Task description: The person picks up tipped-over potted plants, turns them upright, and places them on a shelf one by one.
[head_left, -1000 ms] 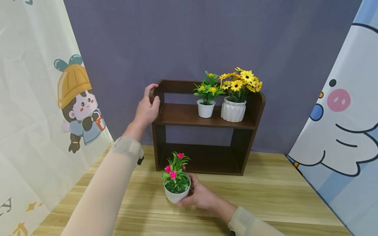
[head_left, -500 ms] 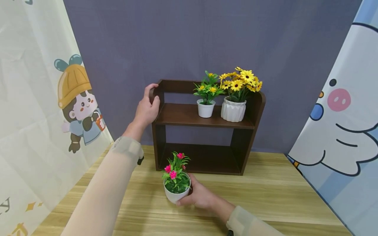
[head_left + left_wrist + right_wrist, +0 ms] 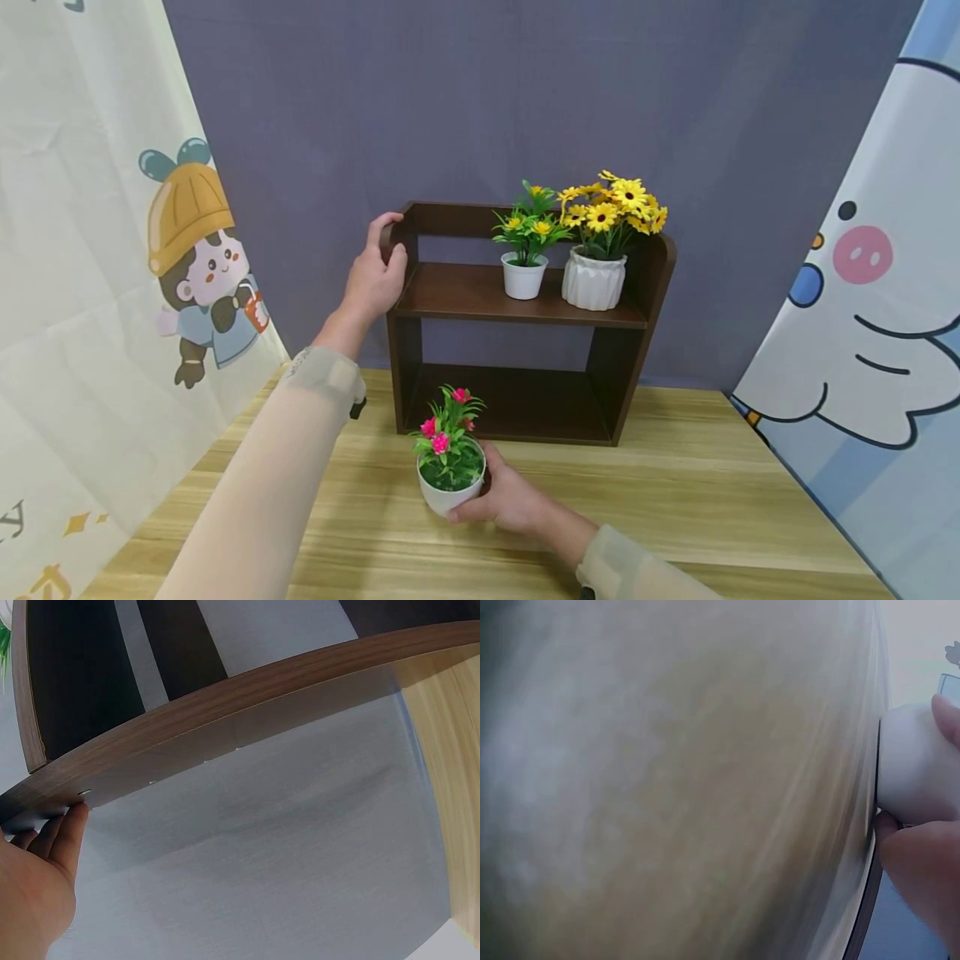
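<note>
My left hand [image 3: 375, 279] grips the upper left side panel of a dark brown two-tier shelf [image 3: 517, 315], fingers at its top corner and thumb at its front edge. In the left wrist view, the fingertips [image 3: 71, 825] meet the panel's outer face. In front of the shelf's lower left, my right hand [image 3: 506, 496] holds a white pot [image 3: 442, 497] from its right side, thumb at the front and fingers behind. Pink flowers [image 3: 440, 442] and green leaves rise from it. The right wrist view shows the white pot [image 3: 915, 769] between thumb and fingers, its base at the tabletop.
On the upper shelf stand a small white pot [image 3: 522, 279] with yellow-flowered greenery and a larger ribbed white pot [image 3: 592, 282] with yellow daisies. Everything rests on a wood-grain table [image 3: 697, 475]. A grey-purple curtain [image 3: 480, 100] hangs behind, printed cloths at both sides.
</note>
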Demonstrator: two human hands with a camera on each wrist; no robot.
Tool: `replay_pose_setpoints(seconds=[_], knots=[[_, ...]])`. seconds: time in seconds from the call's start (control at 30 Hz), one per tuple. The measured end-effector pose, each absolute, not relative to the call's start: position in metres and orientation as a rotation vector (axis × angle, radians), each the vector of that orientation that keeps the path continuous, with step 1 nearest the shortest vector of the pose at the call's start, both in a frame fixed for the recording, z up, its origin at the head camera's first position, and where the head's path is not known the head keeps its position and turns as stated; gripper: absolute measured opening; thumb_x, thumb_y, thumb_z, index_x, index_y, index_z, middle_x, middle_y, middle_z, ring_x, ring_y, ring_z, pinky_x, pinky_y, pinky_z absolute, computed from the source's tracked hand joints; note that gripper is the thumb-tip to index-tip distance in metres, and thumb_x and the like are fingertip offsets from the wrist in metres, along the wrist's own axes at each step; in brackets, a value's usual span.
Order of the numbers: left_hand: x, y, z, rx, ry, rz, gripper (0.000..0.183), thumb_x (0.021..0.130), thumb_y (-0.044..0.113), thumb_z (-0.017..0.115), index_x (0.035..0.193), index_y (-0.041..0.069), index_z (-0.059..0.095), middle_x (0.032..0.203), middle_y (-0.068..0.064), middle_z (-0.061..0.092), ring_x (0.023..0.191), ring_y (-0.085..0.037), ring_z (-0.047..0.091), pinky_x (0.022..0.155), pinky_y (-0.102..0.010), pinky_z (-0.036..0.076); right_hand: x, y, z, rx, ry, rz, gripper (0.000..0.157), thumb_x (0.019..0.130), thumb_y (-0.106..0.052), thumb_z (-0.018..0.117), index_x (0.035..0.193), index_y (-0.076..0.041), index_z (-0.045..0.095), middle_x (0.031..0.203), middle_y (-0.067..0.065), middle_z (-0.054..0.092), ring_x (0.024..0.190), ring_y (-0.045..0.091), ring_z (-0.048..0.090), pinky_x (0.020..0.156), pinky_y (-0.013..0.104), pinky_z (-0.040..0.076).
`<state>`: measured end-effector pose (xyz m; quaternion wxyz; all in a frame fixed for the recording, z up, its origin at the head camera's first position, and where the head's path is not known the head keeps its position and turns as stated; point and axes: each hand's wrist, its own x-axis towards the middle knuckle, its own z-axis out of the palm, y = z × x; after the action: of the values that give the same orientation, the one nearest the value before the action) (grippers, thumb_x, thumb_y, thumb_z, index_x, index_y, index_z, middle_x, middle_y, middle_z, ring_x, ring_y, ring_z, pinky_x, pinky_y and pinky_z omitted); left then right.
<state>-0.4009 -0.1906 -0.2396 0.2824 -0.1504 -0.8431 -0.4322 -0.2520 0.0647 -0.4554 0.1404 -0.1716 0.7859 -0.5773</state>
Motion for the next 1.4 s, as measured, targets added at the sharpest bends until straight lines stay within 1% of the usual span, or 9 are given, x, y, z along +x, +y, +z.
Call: replay_pose_setpoints(seconds=[0.1, 0.33, 0.4, 0.53, 0.67, 0.9, 1.17, 1.27, 1.4], knots=[[-0.401, -0.191, -0.240, -0.411, -2.255, -1.160, 0.050, 0.115, 0.038, 0.039, 0.164, 0.041, 0.032, 0.063, -0.003, 0.047, 0.052, -0.024, 0.045, 0.053, -0.040, 0.041, -0.251, 0.066, -0.455, -0.502, 2.280, -1.672, 0.110, 0.076, -0.011, 0.099, 0.165, -0.006, 0.033, 0.155, 0.017, 0.057, 0.143, 0.035, 0.054, 0.125, 0.057, 0.034], [-0.402, -0.190, -0.239, -0.415, -2.244, -1.163, 0.050, 0.115, 0.037, 0.040, 0.163, 0.042, 0.033, 0.064, -0.003, 0.046, 0.053, -0.023, 0.045, 0.054, -0.040, 0.041, -0.249, 0.071, -0.446, -0.509, 2.301, -1.661, 0.110, 0.078, -0.016, 0.099, 0.166, -0.011, 0.034, 0.152, 0.015, 0.060, 0.140, 0.033, 0.057, 0.123, 0.059, 0.040], [-0.402, -0.190, -0.240, -0.418, -2.240, -1.163, 0.049, 0.115, 0.037, 0.040, 0.163, 0.041, 0.033, 0.065, -0.005, 0.047, 0.053, -0.025, 0.046, 0.054, -0.040, 0.042, -0.248, 0.072, -0.443, -0.515, 2.299, -1.665, 0.109, 0.078, -0.016, 0.099, 0.165, -0.013, 0.035, 0.150, 0.015, 0.061, 0.137, 0.032, 0.059, 0.121, 0.056, 0.044], [-0.403, -0.190, -0.240, -0.423, -2.240, -1.160, 0.050, 0.114, 0.038, 0.040, 0.163, 0.041, 0.033, 0.066, -0.006, 0.049, 0.054, -0.025, 0.048, 0.054, -0.040, 0.043, -0.249, 0.074, -0.436, -0.547, 2.301, -1.680, 0.103, 0.079, -0.014, 0.098, 0.162, -0.012, 0.039, 0.144, 0.016, 0.063, 0.130, 0.030, 0.062, 0.112, 0.045, 0.052], [-0.404, -0.189, -0.239, -0.423, -2.235, -1.167, 0.050, 0.114, 0.035, 0.041, 0.163, 0.040, 0.033, 0.065, -0.006, 0.049, 0.054, -0.026, 0.048, 0.054, -0.041, 0.043, -0.249, 0.077, -0.426, -0.560, 2.319, -1.685, 0.098, 0.080, -0.014, 0.097, 0.160, -0.012, 0.040, 0.143, 0.016, 0.063, 0.126, 0.029, 0.063, 0.105, 0.037, 0.055], [-0.404, -0.190, -0.239, -0.414, -2.241, -1.164, 0.049, 0.115, 0.036, 0.040, 0.163, 0.043, 0.032, 0.065, -0.006, 0.047, 0.052, -0.025, 0.045, 0.053, -0.040, 0.041, -0.253, 0.081, -0.406, -0.545, 2.354, -1.702, 0.097, 0.081, -0.018, 0.097, 0.161, -0.012, 0.041, 0.147, 0.016, 0.061, 0.126, 0.031, 0.065, 0.102, 0.041, 0.058], [-0.404, -0.190, -0.241, -0.391, -2.247, -1.149, 0.047, 0.117, 0.039, 0.041, 0.163, 0.043, 0.032, 0.068, -0.008, 0.048, 0.057, -0.028, 0.049, 0.058, -0.042, 0.044, -0.259, 0.081, -0.380, -0.500, 2.454, -1.667, 0.099, 0.080, -0.028, 0.099, 0.161, -0.015, 0.043, 0.145, 0.010, 0.065, 0.127, 0.026, 0.066, 0.109, 0.048, 0.057], [-0.403, -0.190, -0.241, -0.391, -2.246, -1.140, 0.048, 0.117, 0.039, 0.041, 0.163, 0.042, 0.032, 0.067, -0.007, 0.047, 0.056, -0.029, 0.048, 0.058, -0.043, 0.043, -0.261, 0.081, -0.370, -0.491, 2.479, -1.661, 0.096, 0.080, -0.031, 0.099, 0.159, -0.017, 0.045, 0.144, 0.008, 0.065, 0.126, 0.026, 0.065, 0.108, 0.049, 0.057], [-0.402, -0.190, -0.241, -0.390, -2.243, -1.133, 0.048, 0.117, 0.038, 0.041, 0.164, 0.042, 0.032, 0.072, -0.010, 0.050, 0.061, -0.032, 0.052, 0.062, -0.043, 0.044, -0.265, 0.080, -0.357, -0.485, 2.469, -1.684, 0.093, 0.082, -0.032, 0.099, 0.158, -0.019, 0.046, 0.145, 0.007, 0.064, 0.127, 0.027, 0.065, 0.108, 0.049, 0.059]])
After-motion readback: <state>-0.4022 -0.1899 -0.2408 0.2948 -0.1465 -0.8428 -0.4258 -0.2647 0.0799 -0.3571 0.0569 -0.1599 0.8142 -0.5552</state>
